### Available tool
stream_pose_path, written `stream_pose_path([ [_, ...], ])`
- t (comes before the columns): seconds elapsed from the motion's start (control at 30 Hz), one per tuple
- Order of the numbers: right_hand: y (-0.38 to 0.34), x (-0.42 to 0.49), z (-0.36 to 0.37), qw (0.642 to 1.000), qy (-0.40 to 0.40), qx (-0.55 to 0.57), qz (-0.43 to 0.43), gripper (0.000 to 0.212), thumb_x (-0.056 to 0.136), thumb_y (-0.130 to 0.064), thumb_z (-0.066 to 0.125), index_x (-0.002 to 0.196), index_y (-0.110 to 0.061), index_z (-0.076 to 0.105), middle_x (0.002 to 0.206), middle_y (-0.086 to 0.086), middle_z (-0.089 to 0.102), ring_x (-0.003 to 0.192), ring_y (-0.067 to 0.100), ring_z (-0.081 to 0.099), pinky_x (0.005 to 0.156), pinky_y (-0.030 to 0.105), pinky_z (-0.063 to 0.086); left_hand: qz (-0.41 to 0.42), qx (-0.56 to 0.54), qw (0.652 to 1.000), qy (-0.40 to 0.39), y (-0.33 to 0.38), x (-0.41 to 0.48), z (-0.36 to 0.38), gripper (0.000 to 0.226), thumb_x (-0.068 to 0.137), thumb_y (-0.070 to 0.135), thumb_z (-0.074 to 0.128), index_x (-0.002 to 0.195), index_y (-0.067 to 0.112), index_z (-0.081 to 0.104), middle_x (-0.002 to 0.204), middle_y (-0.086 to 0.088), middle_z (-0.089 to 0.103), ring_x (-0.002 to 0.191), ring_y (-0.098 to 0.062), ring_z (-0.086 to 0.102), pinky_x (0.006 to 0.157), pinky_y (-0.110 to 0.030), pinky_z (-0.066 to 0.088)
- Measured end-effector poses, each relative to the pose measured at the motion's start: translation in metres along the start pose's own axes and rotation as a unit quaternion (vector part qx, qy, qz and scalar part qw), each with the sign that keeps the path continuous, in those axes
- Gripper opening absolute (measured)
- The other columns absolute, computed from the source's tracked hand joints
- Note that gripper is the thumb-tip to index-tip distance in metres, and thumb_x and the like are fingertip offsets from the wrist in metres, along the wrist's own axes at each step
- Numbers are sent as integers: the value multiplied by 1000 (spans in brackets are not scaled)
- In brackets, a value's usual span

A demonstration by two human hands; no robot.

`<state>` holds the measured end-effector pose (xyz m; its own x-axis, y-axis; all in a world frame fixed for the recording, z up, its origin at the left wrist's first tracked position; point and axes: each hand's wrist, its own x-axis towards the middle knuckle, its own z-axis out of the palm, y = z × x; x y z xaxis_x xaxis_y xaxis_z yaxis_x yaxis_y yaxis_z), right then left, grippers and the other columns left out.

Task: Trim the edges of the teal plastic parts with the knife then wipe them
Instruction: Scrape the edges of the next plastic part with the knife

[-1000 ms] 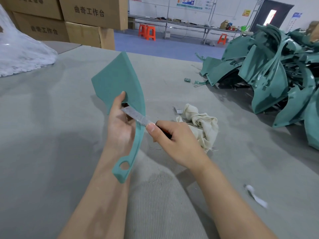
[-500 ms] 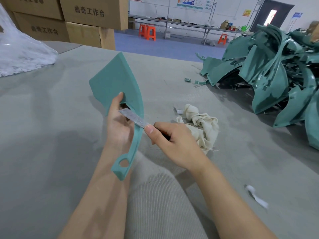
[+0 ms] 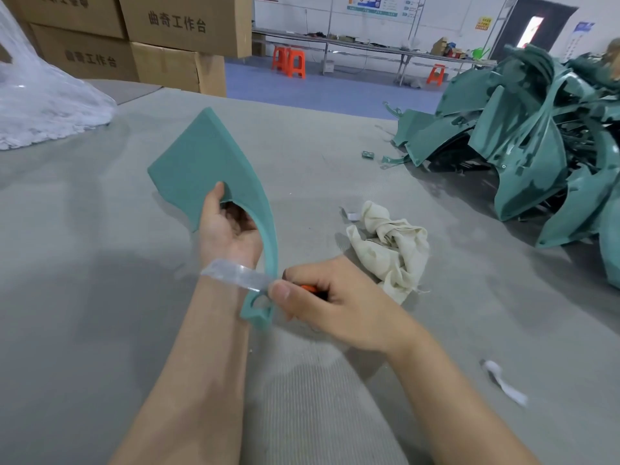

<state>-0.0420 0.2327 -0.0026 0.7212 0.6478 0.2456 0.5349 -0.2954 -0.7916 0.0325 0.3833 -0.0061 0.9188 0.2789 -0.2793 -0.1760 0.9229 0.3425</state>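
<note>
We take the crumpled cream rag (image 3: 389,250) on the grey worktop (image 3: 100,297) as our mark. To the left of the rag, lifted clear of the worktop, we see the teal plastic part (image 3: 201,162). It is a broad fan-shaped plate at the top, narrowing into a curved stem that ends in a small loop at the bottom. The left hand (image 3: 228,233) holds it upright. Its thumb presses the plate's lower edge on the side facing us, and its fingers (image 3: 236,214) curl behind, glimpsed through the cut-out curve.

Just left of the rag and nearer to us, the right hand (image 3: 335,307) grips the knife (image 3: 235,276). Its fingers (image 3: 322,276) are wrapped tight round the orange handle, with the thumb near the base of the blade. The blurred blade points away from the rag and lies across the stem just above the loop, passing in front of the left wrist. We cannot tell how far its edge bites into the plastic.

Right of the rag and farther back, a heaped pile of teal parts (image 3: 536,146), glossy and tangled, rests on the worktop. Beyond the rag, near the pile's left edge, lies a small teal offcut (image 3: 368,154). A white scrap (image 3: 503,384) lies to the right of the rag and closer to us. Far beyond the rag to the left stand stacked cardboard boxes (image 3: 167,28), and a bunched clear plastic sheet (image 3: 40,109) lies left of them.
</note>
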Motion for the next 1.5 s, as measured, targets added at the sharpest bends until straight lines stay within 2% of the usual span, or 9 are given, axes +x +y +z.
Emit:
stream_pose_path([
  [0.1, -5, -3, -15, 995, -23, 92, 43, 40, 92, -40, 46, 64, -14, 58, 47, -9, 43, 45, 7, 37, 46, 19, 31, -1, -5, 1000, -15, -2, -2, 3, 12, 95, 17, 55, 90, 7, 61, 84, -3, 63, 85, -14, 62, 89, -22, 48],
  [0.2, 2, 0, -24, 981, 145, 81, 104, 44, 95, -48, 46, 68, -17, 63, 48, -9, 47, 44, 3, 43, 46, 15, 36, -22, 3, 999, -45, -3, -4, 3, 17, 95, 20, 54, 109, 10, 57, 111, -6, 58, 113, -18, 54, 108, -27, 37],
  [0.3, 26, 3, -35, 934, 295, -34, 198, 38, 97, -48, 47, 86, -16, 65, 60, -10, 54, 61, 9, 52, 60, 24, 42, -10, -1, 998, -68, -7, -13, 8, 11, 94, 17, 55, 102, 9, 58, 107, -7, 58, 106, -19, 52, 106, -30, 38],
  [0.57, 53, 2, -31, 882, 128, -315, 326, 40, 95, -25, 55, 131, -11, 45, 131, 11, 49, 119, 29, 47, 90, 34, 39, 16, 49, 991, -122, -17, -20, 19, 24, 93, 13, 56, 117, 12, 57, 116, -9, 61, 103, -19, 58, 106, -35, 41],
  [0.77, 51, 2, -31, 871, 184, -339, 305, 31, 97, -31, 50, 121, -14, 59, 125, 9, 53, 117, 28, 47, 90, 33, 39, 30, 59, 990, -124, -23, -25, 22, 24, 93, 9, 57, 116, 11, 59, 104, -4, 67, 89, -13, 64, 90, -29, 51],
  [0.9, 34, 5, -34, 920, 330, -87, 193, 30, 99, -30, 49, 93, -10, 70, 92, 6, 69, 78, 11, 57, 72, 25, 41, 52, 82, 987, -131, -26, -27, 22, 26, 92, 8, 59, 118, 10, 59, 107, -5, 66, 89, -13, 64, 87, -27, 52],
  [1.03, 12, 4, -26, 952, 186, 178, 167, 23, 98, -17, 54, 79, -11, 66, 67, 3, 64, 55, 6, 55, 59, 16, 48, 75, 115, 979, -153, -29, -29, 22, 26, 93, 8, 56, 119, 8, 57, 109, -7, 64, 90, -14, 63, 83, -27, 51],
  [1.4, 6, -13, -43, 968, -117, 136, 177, 18, 95, -9, 55, 79, -10, 62, 65, 4, 64, 57, 9, 55, 62, 18, 48, 87, 83, 985, -120, -16, -26, 20, 27, 93, 7, 56, 120, 8, 56, 103, -6, 64, 83, -12, 63, 78, -23, 52],
  [1.5, 8, -11, -43, 969, -51, 142, 194, 19, 96, -9, 54, 79, -9, 64, 65, 4, 64, 56, 10, 54, 61, 19, 47, 85, 71, 986, -124, -15, -26, 21, 21, 93, 7, 57, 113, 9, 59, 99, -5, 66, 79, -10, 65, 75, -21, 54],
])
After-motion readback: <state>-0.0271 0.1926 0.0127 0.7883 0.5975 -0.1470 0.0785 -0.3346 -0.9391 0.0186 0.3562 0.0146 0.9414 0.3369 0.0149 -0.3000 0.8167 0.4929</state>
